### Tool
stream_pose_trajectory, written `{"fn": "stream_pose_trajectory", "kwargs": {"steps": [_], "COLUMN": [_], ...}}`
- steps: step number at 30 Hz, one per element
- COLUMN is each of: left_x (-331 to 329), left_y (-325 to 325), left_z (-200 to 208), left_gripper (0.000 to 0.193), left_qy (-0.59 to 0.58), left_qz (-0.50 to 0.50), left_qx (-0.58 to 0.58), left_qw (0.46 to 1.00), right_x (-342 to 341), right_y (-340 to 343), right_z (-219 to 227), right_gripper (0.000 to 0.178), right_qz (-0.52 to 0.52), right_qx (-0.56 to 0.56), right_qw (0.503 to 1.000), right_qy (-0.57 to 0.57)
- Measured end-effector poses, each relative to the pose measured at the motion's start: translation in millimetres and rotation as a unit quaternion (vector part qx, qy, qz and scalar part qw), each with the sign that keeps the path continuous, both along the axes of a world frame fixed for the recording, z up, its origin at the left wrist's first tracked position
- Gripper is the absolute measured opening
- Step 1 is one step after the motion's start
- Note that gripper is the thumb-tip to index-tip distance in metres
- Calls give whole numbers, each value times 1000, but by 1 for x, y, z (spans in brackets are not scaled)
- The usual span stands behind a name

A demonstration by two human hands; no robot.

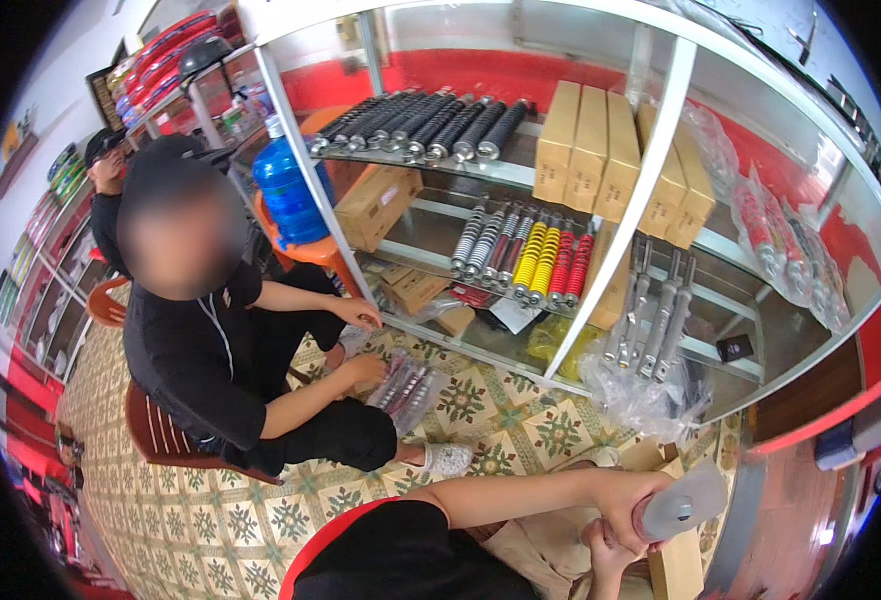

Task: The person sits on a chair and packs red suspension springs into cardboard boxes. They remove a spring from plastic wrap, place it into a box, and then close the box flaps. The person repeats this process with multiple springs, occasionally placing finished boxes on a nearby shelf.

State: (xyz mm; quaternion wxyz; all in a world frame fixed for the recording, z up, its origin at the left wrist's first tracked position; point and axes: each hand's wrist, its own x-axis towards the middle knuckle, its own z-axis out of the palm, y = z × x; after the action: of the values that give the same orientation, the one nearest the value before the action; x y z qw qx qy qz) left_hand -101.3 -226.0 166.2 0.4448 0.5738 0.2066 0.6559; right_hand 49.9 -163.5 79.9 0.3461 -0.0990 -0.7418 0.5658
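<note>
From the head camera I see my right hand [629, 515] wrapped tight around a grey-capped part [683, 508] at the floor's lower right corner, over a cardboard box [676, 565]. My left hand [606, 555] sits just below; its grip I cannot tell. A seated person [211, 340] handles bagged shocks [406, 385] by the shelf [661, 130].

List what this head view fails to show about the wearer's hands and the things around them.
- Right hand: its fingers wrap a grey round-ended object, hiding the object's lower part.
- Left hand: mostly hidden under the right forearm; whether it grips anything cannot be told.
- Cardboard box: cut off by the lower edge; contents unseen.
- Plastic-wrapped parts by the seated person's hand: too small to identify.
</note>
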Motion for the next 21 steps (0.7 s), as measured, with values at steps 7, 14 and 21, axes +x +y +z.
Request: {"fn": "stream_pose_trajectory", "kwargs": {"steps": [7,14,21], "left_x": [16,30,52], "left_y": [-6,-3,1], "left_z": [12,48,55], "left_gripper": [70,72,72], "left_qy": [93,91,105], "left_qz": [138,132,243], "left_qx": [-35,11,96], "left_qw": [985,987,960], "right_x": [-5,-9,-3], "right_y": [11,28,37], "right_z": [53,84,99], "right_gripper": [70,68,67], "right_qz": [208,269,278], "right_qx": [17,-2,-10], "right_qw": [977,962,960], "right_qy": [-50,-39,-22]}}
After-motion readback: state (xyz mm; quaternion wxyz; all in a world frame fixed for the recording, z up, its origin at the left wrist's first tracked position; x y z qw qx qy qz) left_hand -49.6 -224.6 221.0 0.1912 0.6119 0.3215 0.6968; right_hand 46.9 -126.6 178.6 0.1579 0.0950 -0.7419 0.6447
